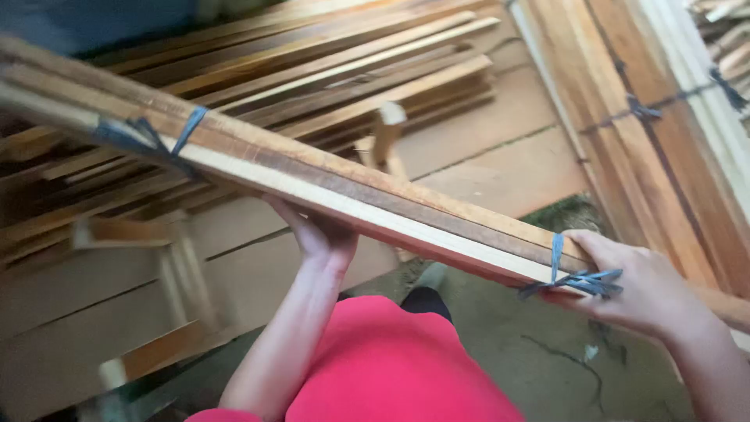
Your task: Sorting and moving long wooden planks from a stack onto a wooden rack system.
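Floor (508,172) of pale flat boards, grey ground (547,359) nearer the body. Loose wooden slats (328,70) piled upper left, blurred, count unclear. 1 tied bundle of slats (312,176) held slantwise across the view, its left end cut off by the frame; 2 blue-grey ties visible, left tie (156,137) and right tie (574,277). Left hand (320,234) under the bundle's middle, fingers mostly hidden, palm pressed up against it. Right hand (633,285) clasping the bundle's near end at the right tie. Second tied stack (664,109) lying far right, partly out of frame. Pink garment (391,367) below.
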